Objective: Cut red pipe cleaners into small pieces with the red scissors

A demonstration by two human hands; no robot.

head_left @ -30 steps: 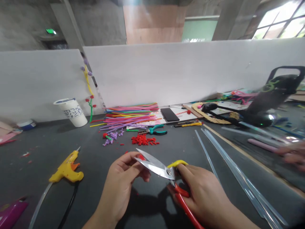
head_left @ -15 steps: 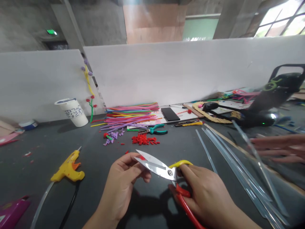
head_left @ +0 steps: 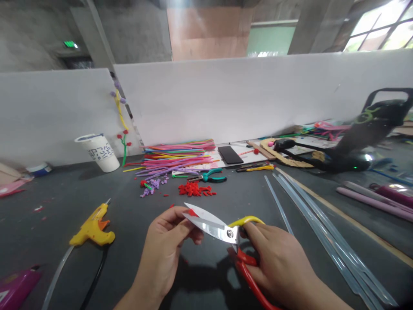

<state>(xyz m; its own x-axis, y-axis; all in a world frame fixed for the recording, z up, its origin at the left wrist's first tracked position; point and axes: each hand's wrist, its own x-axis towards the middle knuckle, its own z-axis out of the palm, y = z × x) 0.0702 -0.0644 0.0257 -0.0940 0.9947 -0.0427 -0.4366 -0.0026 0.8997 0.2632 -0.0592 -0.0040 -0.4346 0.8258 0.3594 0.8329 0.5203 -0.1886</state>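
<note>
My right hand [head_left: 280, 252] is closed round the red and yellow handles of a pair of scissors [head_left: 213, 229]. The blades point left, slightly parted, with a small red pipe cleaner piece [head_left: 192, 212] between their tips. That piece is pinched in the fingers of my left hand [head_left: 164, 245], which mostly hide it. Just beyond the hands lies a pile of short red pipe cleaner cuttings [head_left: 193, 188], beside a smaller heap of purple cuttings [head_left: 155, 186]. Long pipe cleaners [head_left: 177, 159] of many colours are bundled behind them.
A yellow glue gun [head_left: 93, 226] lies at left, near a white paper cup [head_left: 101, 153]. Teal-handled pliers [head_left: 211, 175] and a black phone [head_left: 229, 155] are at the back. Clear glue sticks [head_left: 322, 228] stretch along the right, below a black lamp-like device [head_left: 351, 146].
Another person's hand at the right has left the view, along with the clear stick raised near it. The scissor blades have closed slightly around the red piece; my hands have hardly moved.
</note>
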